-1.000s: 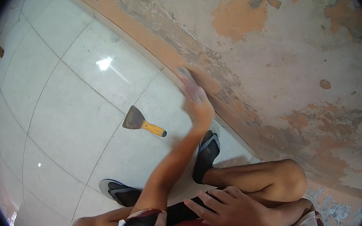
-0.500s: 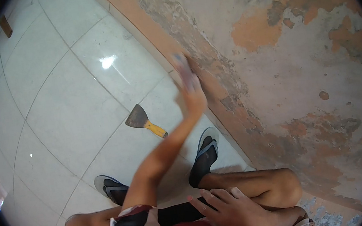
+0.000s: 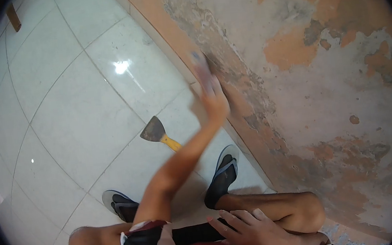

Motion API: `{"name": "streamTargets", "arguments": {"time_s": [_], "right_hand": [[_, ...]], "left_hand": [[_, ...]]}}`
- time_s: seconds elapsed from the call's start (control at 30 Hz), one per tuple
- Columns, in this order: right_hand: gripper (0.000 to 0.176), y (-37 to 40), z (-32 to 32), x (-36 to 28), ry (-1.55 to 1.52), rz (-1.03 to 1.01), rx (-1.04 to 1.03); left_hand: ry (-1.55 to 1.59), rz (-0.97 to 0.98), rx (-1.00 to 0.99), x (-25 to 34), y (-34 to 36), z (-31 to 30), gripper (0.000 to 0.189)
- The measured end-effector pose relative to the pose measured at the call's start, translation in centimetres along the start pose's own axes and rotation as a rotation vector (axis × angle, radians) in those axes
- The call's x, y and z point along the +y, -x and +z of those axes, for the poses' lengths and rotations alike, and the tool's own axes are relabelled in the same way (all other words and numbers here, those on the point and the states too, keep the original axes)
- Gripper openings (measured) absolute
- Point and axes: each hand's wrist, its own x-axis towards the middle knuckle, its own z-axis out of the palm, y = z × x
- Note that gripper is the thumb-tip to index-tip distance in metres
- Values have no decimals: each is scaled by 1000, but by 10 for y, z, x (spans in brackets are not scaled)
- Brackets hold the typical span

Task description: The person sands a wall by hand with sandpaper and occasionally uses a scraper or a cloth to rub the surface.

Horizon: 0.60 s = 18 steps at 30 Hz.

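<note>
My left hand [image 3: 214, 99] reaches out to the foot of the wall [image 3: 309, 106], closed on a long, flat, purplish-grey thing [image 3: 203, 70]. Motion blurs this thing, so its kind is not clear; it lies against the low part of the wall. Patches of bare grey plaster and orange paint mark the wall's surface. My right hand [image 3: 255, 231] rests palm down by my right thigh, fingers spread and holding nothing. Below my left forearm, a scraper [image 3: 154, 130] with a broad dark blade and yellow handle lies on the floor, its handle end hidden by the arm.
White glossy tiles [image 3: 75, 106] cover the floor, with a tiled skirting [image 3: 161, 37] along the wall's base. My feet, in flip-flops [image 3: 222, 167], are planted close to the wall. A brown strip [image 3: 13, 18] shows at the far left.
The view has shifted a little, so the wall and scraper appear slightly lower and farther right. My left hand has moved slightly farther away along the wall's base. My right hand stays put.
</note>
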Motion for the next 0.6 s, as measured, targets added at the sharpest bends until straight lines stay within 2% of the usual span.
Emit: {"name": "streamTargets", "arguments": {"time_s": [0.03,0.1,0.2,0.3,0.33,0.4,0.47,0.5,0.57,0.6], "right_hand": [[65,-2,-8,-2,-2,-10,15],[65,-6,-12,2,8,-28,20],[65,-6,-6,7,-87,-72,-17],[64,-7,3,7,-90,-31,-111],[64,-7,5,7,-102,3,-137],[64,-7,2,7,-101,43,-151],[64,-7,-4,5,-77,59,-60],[64,-8,-8,5,-55,58,-51],[64,-7,-11,2,-101,32,-6],[64,-8,-11,4,-91,25,-7]], "left_hand": [[-31,108,-26,-6,31,-2,50],[93,64,-267,4,65,-23,52],[57,113,-185,16,34,-17,53],[350,119,-122,36,-32,-5,52],[350,123,-122,31,-49,-3,52],[239,50,24,17,-84,-3,45],[142,-24,171,4,-106,-6,46],[159,-11,180,-4,-113,-9,46],[273,-149,181,-21,-118,-18,46],[277,-142,191,-7,-115,-22,46]]}}
